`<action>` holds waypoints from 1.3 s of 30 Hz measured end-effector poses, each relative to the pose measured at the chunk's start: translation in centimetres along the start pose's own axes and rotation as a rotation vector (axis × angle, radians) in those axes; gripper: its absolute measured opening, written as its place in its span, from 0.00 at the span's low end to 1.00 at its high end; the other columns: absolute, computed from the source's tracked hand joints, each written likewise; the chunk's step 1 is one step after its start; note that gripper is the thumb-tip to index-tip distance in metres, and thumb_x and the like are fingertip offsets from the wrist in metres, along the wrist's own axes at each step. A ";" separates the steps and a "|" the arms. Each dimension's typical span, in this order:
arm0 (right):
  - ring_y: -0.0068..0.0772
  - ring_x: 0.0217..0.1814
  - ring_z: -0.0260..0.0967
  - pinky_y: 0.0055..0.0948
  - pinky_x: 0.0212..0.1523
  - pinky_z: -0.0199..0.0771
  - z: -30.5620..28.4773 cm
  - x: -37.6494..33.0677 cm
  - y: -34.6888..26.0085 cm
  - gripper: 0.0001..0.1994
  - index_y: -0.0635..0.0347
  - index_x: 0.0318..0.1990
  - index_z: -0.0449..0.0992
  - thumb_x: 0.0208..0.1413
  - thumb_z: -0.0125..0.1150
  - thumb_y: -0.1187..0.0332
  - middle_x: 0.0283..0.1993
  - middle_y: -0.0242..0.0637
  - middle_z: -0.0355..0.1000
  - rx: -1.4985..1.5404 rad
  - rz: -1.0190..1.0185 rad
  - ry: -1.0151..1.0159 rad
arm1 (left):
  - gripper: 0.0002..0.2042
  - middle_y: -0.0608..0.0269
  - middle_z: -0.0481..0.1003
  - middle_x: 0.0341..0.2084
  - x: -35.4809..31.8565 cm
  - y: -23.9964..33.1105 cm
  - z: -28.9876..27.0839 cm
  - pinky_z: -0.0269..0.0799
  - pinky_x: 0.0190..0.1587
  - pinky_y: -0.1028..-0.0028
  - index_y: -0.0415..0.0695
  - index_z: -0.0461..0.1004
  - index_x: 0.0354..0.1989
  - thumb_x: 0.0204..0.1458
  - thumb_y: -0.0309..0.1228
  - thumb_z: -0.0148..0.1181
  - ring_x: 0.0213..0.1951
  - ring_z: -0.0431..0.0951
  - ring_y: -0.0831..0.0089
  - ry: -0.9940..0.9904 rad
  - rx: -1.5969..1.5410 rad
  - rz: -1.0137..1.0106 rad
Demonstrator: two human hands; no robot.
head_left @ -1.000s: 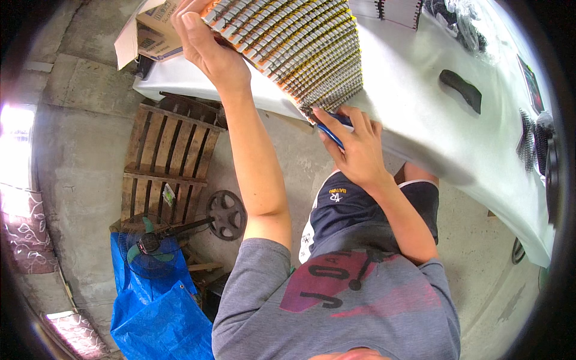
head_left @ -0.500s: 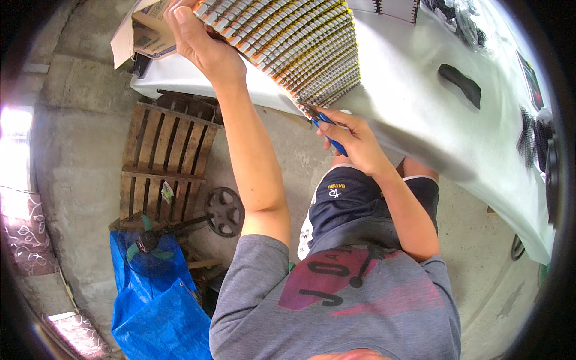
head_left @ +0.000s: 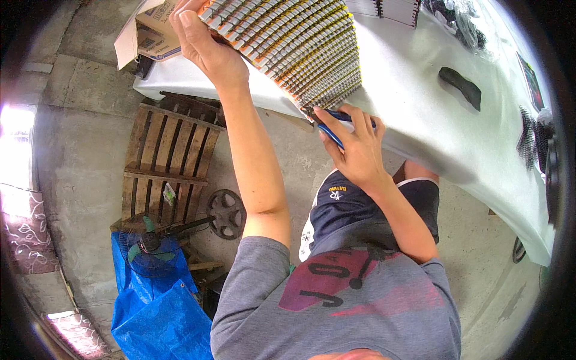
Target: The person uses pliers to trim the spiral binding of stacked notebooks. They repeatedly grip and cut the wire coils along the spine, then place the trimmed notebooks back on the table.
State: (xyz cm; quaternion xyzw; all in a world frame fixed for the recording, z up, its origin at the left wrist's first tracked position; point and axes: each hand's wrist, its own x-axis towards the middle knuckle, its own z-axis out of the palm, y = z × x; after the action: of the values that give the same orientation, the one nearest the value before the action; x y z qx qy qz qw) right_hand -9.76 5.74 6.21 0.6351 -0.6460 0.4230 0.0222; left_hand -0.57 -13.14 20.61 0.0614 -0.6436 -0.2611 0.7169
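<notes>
Right hand (head_left: 360,147) is clamped on blue-handled pliers (head_left: 330,136), handles spread, nose at the near corner of the stack of ring-bound books (head_left: 294,51). Whether the nose has bitten onto a ring is too small to tell. My worry: with the handles that wide, the nose could slip off and nick a neighbouring ring or cover, the rows being packed so tight. A twist of the wrist might bend the wrong loop.

Left hand (head_left: 213,57) is against the stack's left side, thumb showing, other fingers partly out of view; can't tell if it grips or just steadies. If it only steadies, a hard pull at the corner could skew the pile or tip it off the bench (head_left: 414,90), since that corner sits by the bench's edge. Black curved piece (head_left: 461,89) right of the stack, well apart, no risk.
</notes>
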 end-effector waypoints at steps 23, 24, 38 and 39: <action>0.45 0.40 0.69 0.33 0.40 0.69 1.5 0.1 0.6 0.18 0.52 0.55 0.70 0.55 0.56 0.67 0.35 0.42 0.69 1.124 0.539 -0.303 | 0.24 0.56 0.69 0.44 0.2 0.1 -0.5 0.58 0.55 0.70 0.36 0.71 0.41 0.63 0.46 0.34 0.48 0.67 0.69 -0.121 0.154 0.171; 0.45 0.40 0.69 0.33 0.40 0.69 1.0 0.4 0.7 0.18 0.51 0.55 0.70 0.55 0.56 0.66 0.35 0.42 0.69 1.191 0.602 -0.347 | 0.24 0.56 0.69 0.44 0.1 0.2 -0.5 0.58 0.55 0.70 0.36 0.71 0.40 0.63 0.46 0.34 0.48 0.67 0.68 -0.112 0.157 0.166; 0.39 0.48 0.64 0.43 0.49 0.57 0.6 -0.8 0.7 0.21 0.36 0.56 0.70 0.52 0.57 0.61 0.47 0.38 0.65 -0.002 -0.006 0.029 | 0.24 0.55 0.70 0.44 0.3 0.0 -0.5 0.54 0.59 0.65 0.36 0.70 0.41 0.63 0.46 0.33 0.52 0.65 0.66 -0.073 0.198 0.129; 0.39 0.47 0.64 0.43 0.48 0.57 0.7 -0.8 0.8 0.22 0.36 0.56 0.70 0.52 0.58 0.61 0.47 0.38 0.65 -0.006 -0.015 0.037 | 0.25 0.55 0.70 0.44 0.3 0.0 -0.6 0.54 0.59 0.65 0.36 0.70 0.41 0.63 0.46 0.33 0.52 0.65 0.66 -0.073 0.201 0.130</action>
State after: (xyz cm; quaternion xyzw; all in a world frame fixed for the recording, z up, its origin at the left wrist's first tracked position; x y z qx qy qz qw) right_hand -9.90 5.82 4.89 0.6318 -0.6421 0.4324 0.0390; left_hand -0.02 -13.44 20.80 0.0817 -0.6949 -0.1502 0.6985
